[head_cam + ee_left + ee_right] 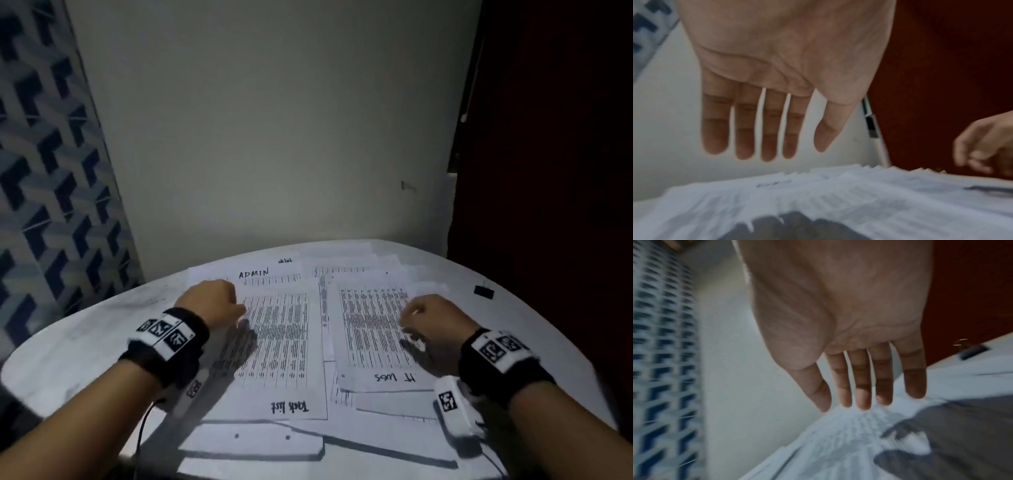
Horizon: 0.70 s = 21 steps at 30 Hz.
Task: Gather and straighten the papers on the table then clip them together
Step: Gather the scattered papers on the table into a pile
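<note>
Several printed sheets lie scattered and overlapping on a white round table (82, 346). One headed "ADMIN" (263, 279) lies at the back, one marked "Task list" (282, 346) in the middle, another printed sheet (373, 329) to its right. My left hand (210, 301) hovers over the left edge of the middle sheet. In the left wrist view this hand (764, 129) has straight fingers and holds nothing. My right hand (428, 318) hovers over the right sheet's edge, fingers also straight and empty (865, 382). A black binder clip (483, 292) lies on the table, far right.
A plain wall rises behind the table, with a blue patterned curtain (44, 171) on the left and a dark red panel (548, 137) on the right. More sheets (250, 445) lie near the front edge. The clip (973, 352) sits beyond my right fingers.
</note>
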### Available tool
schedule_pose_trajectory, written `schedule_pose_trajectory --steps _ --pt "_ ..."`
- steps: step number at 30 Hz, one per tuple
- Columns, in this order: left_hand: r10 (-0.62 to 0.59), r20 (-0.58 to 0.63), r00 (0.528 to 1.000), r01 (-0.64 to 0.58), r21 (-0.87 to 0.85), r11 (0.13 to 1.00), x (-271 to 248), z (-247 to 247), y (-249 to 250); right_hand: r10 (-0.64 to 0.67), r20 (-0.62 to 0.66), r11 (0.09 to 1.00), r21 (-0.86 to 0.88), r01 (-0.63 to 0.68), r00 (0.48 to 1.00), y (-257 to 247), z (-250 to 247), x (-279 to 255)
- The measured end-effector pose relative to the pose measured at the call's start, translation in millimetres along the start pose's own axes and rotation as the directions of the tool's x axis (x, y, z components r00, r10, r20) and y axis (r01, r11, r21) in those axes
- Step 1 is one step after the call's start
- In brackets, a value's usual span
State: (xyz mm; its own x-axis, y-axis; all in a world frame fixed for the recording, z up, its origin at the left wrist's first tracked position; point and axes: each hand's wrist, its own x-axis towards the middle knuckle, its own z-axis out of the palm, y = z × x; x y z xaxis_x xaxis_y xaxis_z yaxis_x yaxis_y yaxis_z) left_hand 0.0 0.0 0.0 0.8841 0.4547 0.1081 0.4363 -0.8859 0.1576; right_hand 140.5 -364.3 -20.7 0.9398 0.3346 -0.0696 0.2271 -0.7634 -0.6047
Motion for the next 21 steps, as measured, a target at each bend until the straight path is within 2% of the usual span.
schedule_pose_trajectory --steps 2,4,5,6,8,10,11,13,16,18,19,21 --pt "-0.162 0.086 0.983 0.158 0.050 0.986 10.1 0.5 -14.6 0.176 -0.095 0.981 -0.064 -0.183 0.980 20.1 -12.3 13.9" --pt "-0.309 0.171 0.935 0.313 0.003 0.950 23.3 5.7 -33.7 0.305 -0.166 0.947 -0.050 -0.317 0.938 42.1 -25.9 20.2" --pt "-0.345 0.226 0.911 0.364 -0.048 0.930 31.0 11.4 -42.8 0.330 -0.151 0.942 -0.012 -0.336 0.932 49.2 -33.3 18.4" --pt "-0.363 0.277 0.889 0.407 -0.119 0.906 34.4 15.6 -46.2 0.372 -0.048 0.927 -0.031 -0.374 0.927 53.7 -37.5 18.1" --pt "-0.396 0.374 0.839 0.507 -0.272 0.818 39.6 21.9 -46.7 0.403 0.078 0.914 -0.085 -0.397 0.912 56.7 -41.4 17.8" --pt "-0.405 0.444 0.799 0.571 -0.352 0.741 42.8 23.7 -35.0 0.368 0.099 0.922 -0.169 -0.349 0.924 64.9 -39.3 33.8" --pt "-0.405 0.462 0.789 0.582 -0.354 0.732 45.8 24.9 -28.9 0.356 0.095 0.930 -0.136 -0.342 0.930 68.0 -35.8 43.3" --pt "-0.391 0.489 0.780 0.583 -0.337 0.740 49.6 27.2 -18.6 0.361 0.090 0.928 -0.134 -0.348 0.928 62.4 -28.3 47.6" --pt "-0.406 0.445 0.799 0.575 -0.365 0.732 65.5 39.7 -27.8 0.412 0.060 0.911 0.006 -0.413 0.909 68.0 -21.2 58.6" --pt "-0.429 0.381 0.819 0.562 -0.383 0.733 63.8 37.6 -32.8 0.436 0.053 0.899 0.018 -0.438 0.898 76.6 -21.5 65.8" --pt "-0.439 0.349 0.828 0.555 -0.397 0.731 59.4 33.2 -33.9 0.427 0.042 0.902 0.048 -0.429 0.903 75.3 -22.4 64.9" --pt "-0.447 0.290 0.846 0.532 -0.408 0.742 56.2 23.8 -41.8 0.366 0.026 0.930 -0.006 -0.366 0.930 71.9 -25.1 58.4"
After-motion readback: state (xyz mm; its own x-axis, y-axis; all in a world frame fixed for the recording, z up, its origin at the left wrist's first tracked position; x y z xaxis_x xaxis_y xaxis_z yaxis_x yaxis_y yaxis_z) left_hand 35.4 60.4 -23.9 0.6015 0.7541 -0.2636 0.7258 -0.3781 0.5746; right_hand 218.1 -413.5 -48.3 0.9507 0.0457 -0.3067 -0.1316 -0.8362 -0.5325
